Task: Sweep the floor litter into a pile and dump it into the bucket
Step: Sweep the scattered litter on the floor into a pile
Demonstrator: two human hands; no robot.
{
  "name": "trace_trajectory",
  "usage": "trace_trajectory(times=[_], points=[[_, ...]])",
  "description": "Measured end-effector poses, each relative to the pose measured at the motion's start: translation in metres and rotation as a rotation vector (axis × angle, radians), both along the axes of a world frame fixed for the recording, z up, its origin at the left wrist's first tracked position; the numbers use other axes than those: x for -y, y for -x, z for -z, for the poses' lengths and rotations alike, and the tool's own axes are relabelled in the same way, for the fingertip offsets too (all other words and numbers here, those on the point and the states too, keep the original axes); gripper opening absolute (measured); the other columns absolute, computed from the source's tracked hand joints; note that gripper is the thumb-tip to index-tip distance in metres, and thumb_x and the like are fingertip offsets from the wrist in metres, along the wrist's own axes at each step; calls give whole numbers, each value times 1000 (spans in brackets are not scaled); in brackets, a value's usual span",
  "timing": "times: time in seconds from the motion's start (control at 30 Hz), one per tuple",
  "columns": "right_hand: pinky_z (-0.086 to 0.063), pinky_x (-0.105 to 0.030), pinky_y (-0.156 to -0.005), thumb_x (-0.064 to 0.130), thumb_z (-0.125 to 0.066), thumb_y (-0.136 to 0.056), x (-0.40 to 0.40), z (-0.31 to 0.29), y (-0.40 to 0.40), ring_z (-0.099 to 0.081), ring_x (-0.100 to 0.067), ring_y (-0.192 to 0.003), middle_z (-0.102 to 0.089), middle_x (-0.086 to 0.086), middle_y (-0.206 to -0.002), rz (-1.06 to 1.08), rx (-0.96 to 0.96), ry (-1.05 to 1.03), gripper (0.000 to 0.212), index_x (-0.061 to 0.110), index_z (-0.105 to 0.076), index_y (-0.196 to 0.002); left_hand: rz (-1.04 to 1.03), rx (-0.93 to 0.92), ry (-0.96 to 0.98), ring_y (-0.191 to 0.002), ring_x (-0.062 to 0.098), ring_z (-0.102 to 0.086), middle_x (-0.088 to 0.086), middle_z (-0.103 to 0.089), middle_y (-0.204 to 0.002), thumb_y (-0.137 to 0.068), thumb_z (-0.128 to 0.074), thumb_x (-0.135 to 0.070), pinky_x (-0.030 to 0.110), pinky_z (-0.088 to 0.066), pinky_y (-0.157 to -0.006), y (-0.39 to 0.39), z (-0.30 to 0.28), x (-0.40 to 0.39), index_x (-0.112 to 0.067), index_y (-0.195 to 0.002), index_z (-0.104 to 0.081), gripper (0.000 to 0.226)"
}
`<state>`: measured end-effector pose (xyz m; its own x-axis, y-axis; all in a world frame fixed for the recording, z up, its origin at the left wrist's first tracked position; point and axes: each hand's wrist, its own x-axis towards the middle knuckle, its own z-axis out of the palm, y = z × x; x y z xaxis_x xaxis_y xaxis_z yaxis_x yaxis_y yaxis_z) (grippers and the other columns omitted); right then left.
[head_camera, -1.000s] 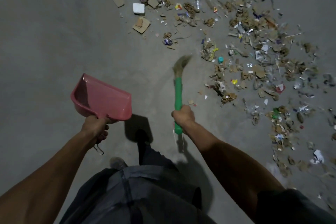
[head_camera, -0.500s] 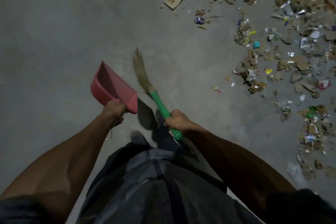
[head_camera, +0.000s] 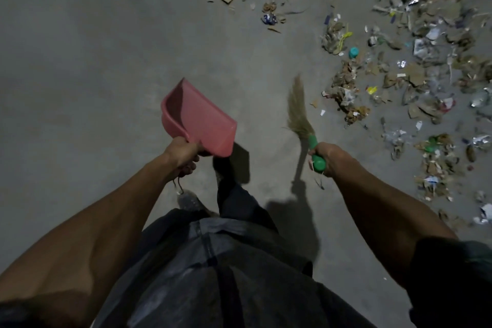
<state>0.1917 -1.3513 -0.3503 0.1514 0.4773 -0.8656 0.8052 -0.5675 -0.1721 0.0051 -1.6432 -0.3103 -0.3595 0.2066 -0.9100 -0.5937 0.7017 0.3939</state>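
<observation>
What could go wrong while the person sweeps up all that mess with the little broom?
The litter is spread wide and loose, so quick strokes of the broom in the right hand may scatter light scraps further instead of piling them. The pink dustpan in the left hand is held up off the floor; filled and tilted like that, it might spill.

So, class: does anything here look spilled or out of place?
Yes. Litter lies scattered loose across the floor at upper right, not yet piled. The dustpan is empty, and no bucket is in view.
</observation>
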Motion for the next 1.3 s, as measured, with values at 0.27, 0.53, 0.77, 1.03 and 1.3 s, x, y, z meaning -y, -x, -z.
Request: trace_trajectory(times=[0.27,0.53,0.77,1.03,1.3], points=[[-42,-25,-37,-4,-64,-78,-1,-23,42,-53,-23,-43,-55,-15,-72,81,-179,-247,21,0,-51,-94,-39,-57,-40,-33,10,-31,9,-42,-69,-87,-62,-8,17,-23,-34,16,-9,-18,-2,-96,-56,13],[-54,-38,-53,13,-69,-70,89,-42,116,-62,-29,-58,-65,-20,-80,-234,-347,-78,29,4,-59,-96,-149,-144,-18,-36,11,-36,10,-47,-70,-88,-62,-13,21,-27,-35,58,-21,0,0,-92,-58,14],[-44,-26,-39,-6,-65,-81,98,-44,176,-49,-22,-37,-54,-16,-60,-322,-328,52,9,-5,-56,-79,-258,-172,-10,-46,17,-38,11,-48,-70,-91,-56,-15,21,-28,-36,107,-30,28,0,-90,-59,15],[-52,-29,-43,-14,-64,-78,56,-24,266,-58,-29,-56,-59,-22,-84,-73,-216,-179,29,-11,-56,-106,-304,-177,-7,-43,19,-37,11,-44,-60,-91,-57,-10,16,-24,-32,203,-21,74,-2,-75,-53,18],[-58,-50,-77,12,-75,-66,136,-35,420,-68,-40,-82,-67,-25,-93,-288,-136,-367,38,-3,-60,-98,-343,-144,70,-47,21,-45,16,-55,-68,-90,-53,-22,22,-30,-42,347,-7,161,3,-92,-59,26]])
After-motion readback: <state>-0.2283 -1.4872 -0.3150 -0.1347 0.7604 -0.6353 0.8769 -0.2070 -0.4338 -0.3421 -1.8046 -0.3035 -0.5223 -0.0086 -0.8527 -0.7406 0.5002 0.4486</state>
